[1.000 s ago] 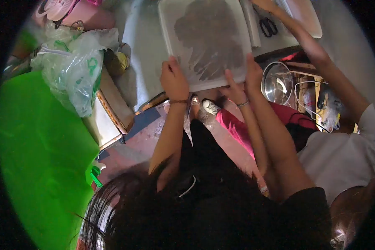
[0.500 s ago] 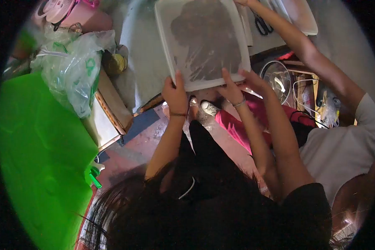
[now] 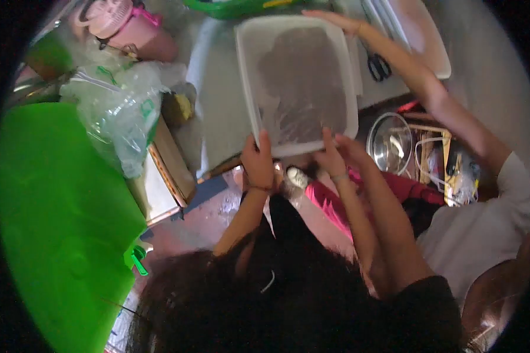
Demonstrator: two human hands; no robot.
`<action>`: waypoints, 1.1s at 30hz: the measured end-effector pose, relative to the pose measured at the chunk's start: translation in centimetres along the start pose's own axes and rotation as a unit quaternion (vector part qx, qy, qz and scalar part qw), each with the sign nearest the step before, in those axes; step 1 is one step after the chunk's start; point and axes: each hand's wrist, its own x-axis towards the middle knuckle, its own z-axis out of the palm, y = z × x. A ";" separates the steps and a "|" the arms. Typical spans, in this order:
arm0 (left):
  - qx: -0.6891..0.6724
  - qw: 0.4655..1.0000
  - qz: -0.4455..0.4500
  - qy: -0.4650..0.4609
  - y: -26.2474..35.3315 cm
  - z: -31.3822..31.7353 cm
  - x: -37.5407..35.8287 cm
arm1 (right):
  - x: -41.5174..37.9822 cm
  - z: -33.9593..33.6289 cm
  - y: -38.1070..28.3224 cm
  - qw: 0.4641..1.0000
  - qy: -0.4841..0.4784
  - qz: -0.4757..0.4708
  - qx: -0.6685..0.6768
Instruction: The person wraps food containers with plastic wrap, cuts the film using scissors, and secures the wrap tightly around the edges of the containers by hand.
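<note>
Along near rim of plastic tub (image 3: pixel 248 88): left hand (image 3: pixel 258 162) clamped on left corner; right hand (image 3: pixel 356 154) at right corner, finger closure can't tell, beside co-worker's hand (image 3: pixel 332 157). Uneven pull could tip dark contents (image 3: pixel 303 76) onto grey table (image 3: pixel 218 117). Co-worker's other hand (image 3: pixel 340 22) by far rim.

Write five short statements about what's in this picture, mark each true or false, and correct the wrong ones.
1. The person's left hand holds the near edge of the pale tray. True.
2. The pink container stands to the right of the pale tray. False: the pink container is on the left.
3. Another person's hand is by the far edge of the pale tray. True.
4. The black looped handles lie inside the pale tray. False: the black looped handles are outside, to its right.
5. The clear plastic bag is left of the pale tray. True.
</note>
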 end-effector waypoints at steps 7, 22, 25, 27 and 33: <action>-0.025 0.997 0.052 0.041 2.0 -0.9 3.3 | 0.9 -0.8 -3.0 0.985 -0.173 -0.016 0.014; 0.208 0.972 -0.039 -0.105 6.1 1.8 16.9 | 1.0 -0.3 -3.4 0.976 -0.217 -0.020 0.000; 0.218 0.969 -0.013 -0.119 5.9 2.0 17.9 | 0.5 -1.3 -3.6 0.980 -0.195 -0.027 -0.006; 0.174 0.973 -0.031 -0.148 6.5 1.9 17.9 | -0.3 -2.7 -3.8 0.987 -0.154 -0.029 -0.018; 0.092 0.983 -0.066 -0.144 4.5 2.0 18.2 | -3.1 -8.6 -2.5 0.976 0.148 0.010 -0.161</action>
